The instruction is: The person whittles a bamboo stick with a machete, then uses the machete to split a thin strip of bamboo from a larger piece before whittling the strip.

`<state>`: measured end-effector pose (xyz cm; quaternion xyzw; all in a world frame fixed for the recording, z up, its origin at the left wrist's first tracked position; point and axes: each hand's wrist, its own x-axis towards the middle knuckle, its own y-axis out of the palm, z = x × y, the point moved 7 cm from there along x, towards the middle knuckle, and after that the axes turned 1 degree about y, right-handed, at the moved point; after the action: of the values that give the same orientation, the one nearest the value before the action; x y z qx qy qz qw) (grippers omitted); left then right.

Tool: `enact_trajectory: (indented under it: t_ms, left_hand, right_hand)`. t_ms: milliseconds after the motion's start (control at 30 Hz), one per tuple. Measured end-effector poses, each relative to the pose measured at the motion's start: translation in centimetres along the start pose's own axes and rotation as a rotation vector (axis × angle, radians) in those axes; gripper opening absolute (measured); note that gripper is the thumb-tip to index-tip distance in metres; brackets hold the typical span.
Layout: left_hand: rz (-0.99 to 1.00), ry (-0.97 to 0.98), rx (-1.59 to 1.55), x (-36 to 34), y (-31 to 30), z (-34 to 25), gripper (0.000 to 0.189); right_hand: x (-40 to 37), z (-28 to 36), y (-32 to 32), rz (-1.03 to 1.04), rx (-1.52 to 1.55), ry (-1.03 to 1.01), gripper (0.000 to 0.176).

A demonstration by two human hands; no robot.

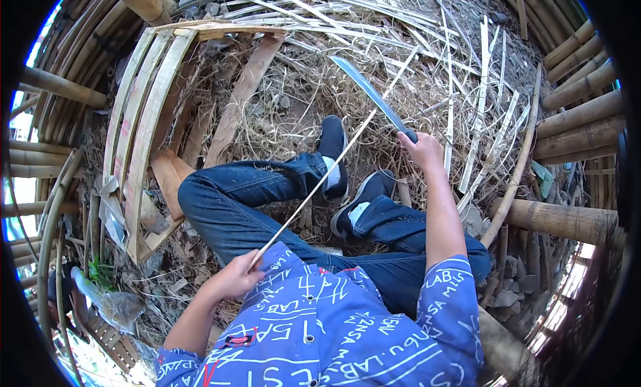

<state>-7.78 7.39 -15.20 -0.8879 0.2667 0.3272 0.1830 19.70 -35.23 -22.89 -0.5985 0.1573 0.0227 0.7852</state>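
Note:
My left hand is closed around the lower end of a long thin bamboo strip, near my shirt. The strip slants up and to the right, past my shoes, and its far part crosses the knife. In my right hand is the dark handle of a long knife, with its blade pointing up and to the left. The blade lies against the strip or just over it; which of the two I cannot tell. Fine shavings cover the ground around my feet.
A wooden slatted crate stands at the left. Long pale strips lie at the top and right. Thick bamboo poles line the right side. Part of a person shows at the lower left edge, beside a plastic bag.

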Motion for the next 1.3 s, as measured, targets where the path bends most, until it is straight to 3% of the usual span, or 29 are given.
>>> enact_trajectory:
  t_ms: [133, 200, 333, 500, 600, 667, 700, 767, 967, 1133, 1300]
  left_hand:
    - [0.086, -0.190, -0.031, -3.4, -0.6, 2.0, 0.018]
    - [0.046, -0.210, 0.054, -5.3, -1.0, 2.4, 0.017]
    - [0.044, -0.205, -0.004, -5.4, -0.4, 2.0, 0.016]
    - [0.041, -0.192, -0.097, -3.0, 0.0, -0.3, 0.018]
    - [0.077, -0.162, -0.110, -0.7, -0.1, -1.2, 0.019]
    - [0.111, -0.218, -0.282, 0.7, 0.6, -1.5, 0.021]
    - [0.133, -0.297, -0.333, 1.0, 1.1, -0.8, 0.024]
    - [0.160, -0.261, -0.360, 2.0, 2.1, -1.4, 0.026]
    - [0.239, -0.197, -0.458, 3.6, 2.7, -1.3, 0.036]
    - [0.242, -0.201, -0.446, 3.5, 3.0, -1.3, 0.036]
    - [0.237, -0.175, -0.461, 2.9, 3.1, -1.7, 0.036]
  right_hand:
    - [1.9, -1.6, -0.1, 0.018, 0.064, 0.108, 0.075]
    - [2.5, -4.6, 0.6, 0.021, 0.085, 0.259, 0.078]
    - [1.7, -6.4, 2.0, -0.042, 0.100, 0.255, 0.078]
    - [-3.8, -1.1, 2.0, -0.044, 0.454, 0.160, 0.071]
    - [-6.9, 3.7, 2.5, 0.036, 0.557, 0.034, 0.063]
    - [-10.7, 7.9, 1.2, 0.135, 0.702, -0.037, 0.056]
    - [-12.0, 8.9, 2.3, 0.119, 0.660, -0.149, 0.050]
    - [-15.1, 11.4, 2.7, 0.244, 0.620, -0.205, 0.046]
    - [-20.8, 15.8, 3.2, 0.422, 0.344, -0.512, 0.068]
    - [-18.0, 13.5, 2.5, 0.320, 0.194, -0.506, 0.071]
    - [-11.5, 7.0, 1.2, 0.258, 0.122, -0.226, 0.066]
